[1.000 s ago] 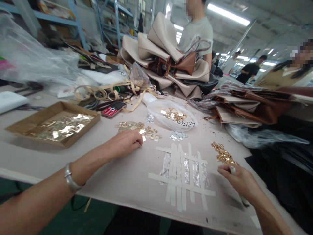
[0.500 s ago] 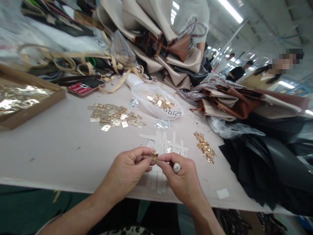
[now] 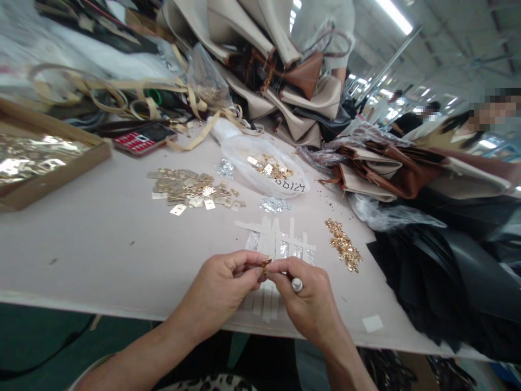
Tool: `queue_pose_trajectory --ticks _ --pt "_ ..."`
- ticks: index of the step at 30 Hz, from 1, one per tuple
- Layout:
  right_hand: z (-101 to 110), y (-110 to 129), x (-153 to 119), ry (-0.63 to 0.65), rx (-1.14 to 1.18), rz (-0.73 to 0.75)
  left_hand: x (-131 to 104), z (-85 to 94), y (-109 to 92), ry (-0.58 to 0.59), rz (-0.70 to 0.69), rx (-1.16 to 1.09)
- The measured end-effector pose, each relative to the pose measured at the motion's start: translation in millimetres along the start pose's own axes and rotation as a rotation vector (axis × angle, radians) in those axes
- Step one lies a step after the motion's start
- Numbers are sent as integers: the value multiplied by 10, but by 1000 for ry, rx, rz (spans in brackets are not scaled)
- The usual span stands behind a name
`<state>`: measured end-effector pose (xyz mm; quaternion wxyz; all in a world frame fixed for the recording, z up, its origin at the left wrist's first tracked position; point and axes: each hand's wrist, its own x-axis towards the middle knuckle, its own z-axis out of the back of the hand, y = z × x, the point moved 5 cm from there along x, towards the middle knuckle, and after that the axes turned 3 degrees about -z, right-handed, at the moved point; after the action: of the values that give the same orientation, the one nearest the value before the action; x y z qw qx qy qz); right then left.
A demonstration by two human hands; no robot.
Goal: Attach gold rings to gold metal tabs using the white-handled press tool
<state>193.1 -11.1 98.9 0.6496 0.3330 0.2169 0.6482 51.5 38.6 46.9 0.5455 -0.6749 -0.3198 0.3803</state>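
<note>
Between my hands is a small gold metal piece (image 3: 266, 263), pinched by the fingertips over the table's front part. My left hand (image 3: 228, 285) has its thumb and fingers closed on the piece's left side. My right hand (image 3: 305, 288) pinches it from the right and also has a silver-ended tool (image 3: 297, 284) tucked in the palm. Beneath and behind the hands are whitish tape strips (image 3: 266, 233). Flat gold plates (image 3: 187, 187) lie heaped to the left, small silver pieces (image 3: 274, 204) behind the tape, and gold fittings (image 3: 344, 245) to the right.
A plastic bag (image 3: 244, 152) of gold pieces lies behind. At left stands a cardboard box (image 3: 61, 176) of metal plates, near a red-and-black phone-like object (image 3: 142, 140). Beige and brown bags (image 3: 309, 108) are piled behind; black material (image 3: 431, 282) covers the right side. People are in the background.
Both hands have shifted slightly right in the picture, and the gold piece between them is turned to a different angle. The surroundings have shifted slightly with the camera.
</note>
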Motion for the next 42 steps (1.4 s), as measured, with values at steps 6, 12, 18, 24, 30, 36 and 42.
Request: queue_pose_trajectory --ticks 6,12,18,24,30,36,42 --pt "17 9 -7 -11 -43 3 1 -18 -15 -16 -51 50" --pt "21 -1 -15 -11 -72 31 6 -17 -66 35 -113 135" --pt "-39 -108 8 13 -130 -5 10 -14 -15 86 -175 233" --pt "-171 -186 38 181 -127 -117 46 41 14 149 -383 477" --pt "33 -421 317 345 -116 -244 66 14 59 43 -832 780" --pt "272 -836 1015 71 -414 -333 53 -60 224 38 -920 969" --pt "-49 -764 1372 156 -620 -183 -33 -66 226 27 -965 1062"
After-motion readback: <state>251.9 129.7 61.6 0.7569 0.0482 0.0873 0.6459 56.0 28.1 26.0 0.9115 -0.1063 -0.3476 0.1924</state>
